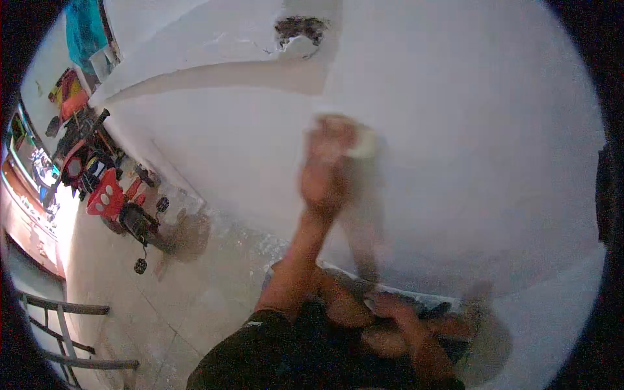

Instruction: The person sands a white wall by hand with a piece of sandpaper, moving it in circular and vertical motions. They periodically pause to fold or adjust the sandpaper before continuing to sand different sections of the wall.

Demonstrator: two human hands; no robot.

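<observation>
My left hand (330,149) is raised against the white wall (455,162), blurred, with its fingers round a pale, yellowish-white object (365,143) whose kind I cannot make out. The object lies at the wall surface, and a shadow falls below it. My right hand (388,304) is low, close to my bent legs and the foot of the wall. Its fingers are too dark and blurred to read, with a small whitish spot at their tips.
A dark, rough-edged hole (300,31) breaks the wall at the top. White debris (260,244) lies along its base. On the tiled floor (162,318) at left stands a small red and black bicycle (120,198). A metal rack (71,331) is at lower left.
</observation>
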